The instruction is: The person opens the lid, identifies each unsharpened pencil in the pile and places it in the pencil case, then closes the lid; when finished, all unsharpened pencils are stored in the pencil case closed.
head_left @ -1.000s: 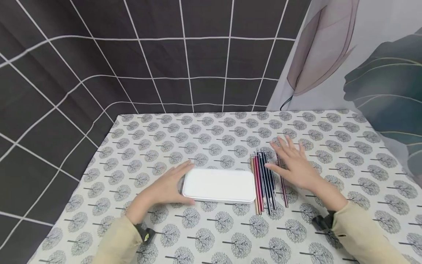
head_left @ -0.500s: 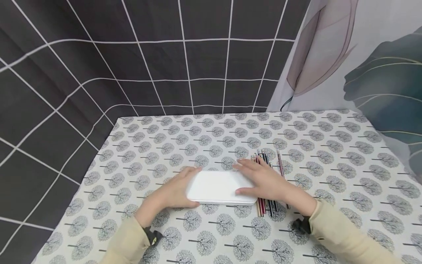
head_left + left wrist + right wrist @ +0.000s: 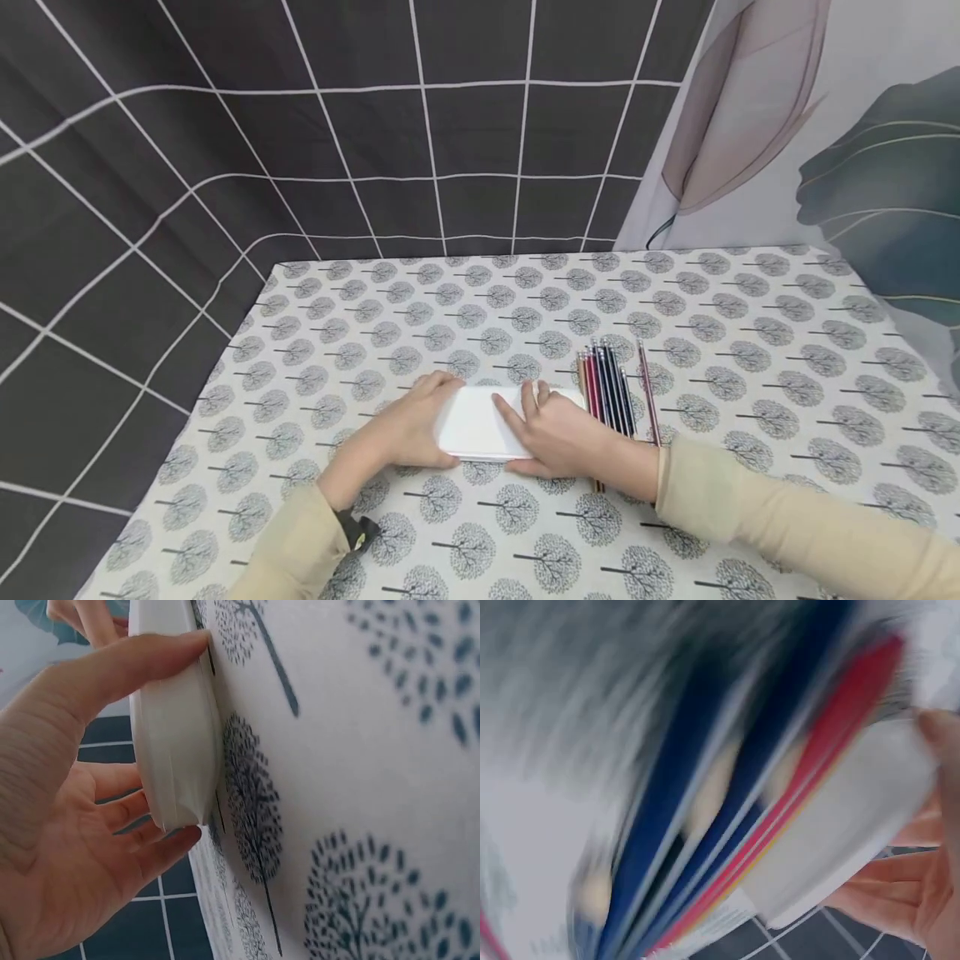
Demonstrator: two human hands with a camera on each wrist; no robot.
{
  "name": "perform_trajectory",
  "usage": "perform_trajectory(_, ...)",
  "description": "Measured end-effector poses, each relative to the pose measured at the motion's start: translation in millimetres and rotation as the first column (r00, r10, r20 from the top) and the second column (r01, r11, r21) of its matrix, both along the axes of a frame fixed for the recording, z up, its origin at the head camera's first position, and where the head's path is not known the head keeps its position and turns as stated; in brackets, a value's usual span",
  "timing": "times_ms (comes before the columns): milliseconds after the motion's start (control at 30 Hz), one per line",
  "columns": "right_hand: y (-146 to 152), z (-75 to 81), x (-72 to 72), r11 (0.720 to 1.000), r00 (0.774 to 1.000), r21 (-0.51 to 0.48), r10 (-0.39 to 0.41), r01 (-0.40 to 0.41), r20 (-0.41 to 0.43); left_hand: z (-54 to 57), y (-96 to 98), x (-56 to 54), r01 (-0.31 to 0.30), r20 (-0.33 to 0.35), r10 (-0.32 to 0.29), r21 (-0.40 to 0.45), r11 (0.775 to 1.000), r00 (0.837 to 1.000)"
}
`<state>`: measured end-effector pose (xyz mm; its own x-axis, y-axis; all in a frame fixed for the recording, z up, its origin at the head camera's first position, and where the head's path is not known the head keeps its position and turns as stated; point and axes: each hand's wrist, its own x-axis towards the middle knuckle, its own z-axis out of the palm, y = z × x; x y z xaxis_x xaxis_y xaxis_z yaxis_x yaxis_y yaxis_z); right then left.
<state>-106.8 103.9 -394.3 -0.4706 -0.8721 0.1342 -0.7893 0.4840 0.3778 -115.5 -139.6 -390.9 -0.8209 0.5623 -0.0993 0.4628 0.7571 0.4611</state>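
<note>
A white flat case (image 3: 468, 421) with rounded corners lies on the patterned cloth in the head view. My left hand (image 3: 412, 423) holds its left end, the thumb along the near side and the fingers round the far side. The left wrist view shows that thumb (image 3: 150, 664) lying against the case's edge (image 3: 176, 750). Over the right part of the case is my right hand (image 3: 558, 433), its thumb at the near edge and its fingers across the lid, gripping it. Close to the case's right end lie several pencils (image 3: 611, 387) side by side, partly hidden by the right hand.
A single maroon pencil (image 3: 648, 392) lies apart, to the right of the others. The tree-print cloth (image 3: 735, 517) covers the table. A dark curtain with white grid lines (image 3: 480, 133) hangs behind and at the left, and a pale leaf-print curtain (image 3: 750, 125) at the right.
My right hand has come left from above the pencils onto the right part of the case. The left hand has stayed at the left end, shifting slightly right.
</note>
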Motion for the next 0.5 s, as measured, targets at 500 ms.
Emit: perform_trajectory(500,-9.8,0.2,5.6,0.946,0.964,0.319,0.131,-0.052,-0.230,5.8,10.1,8.6,0.002,-0.082,-0.013,-0.142,0.990,0.997)
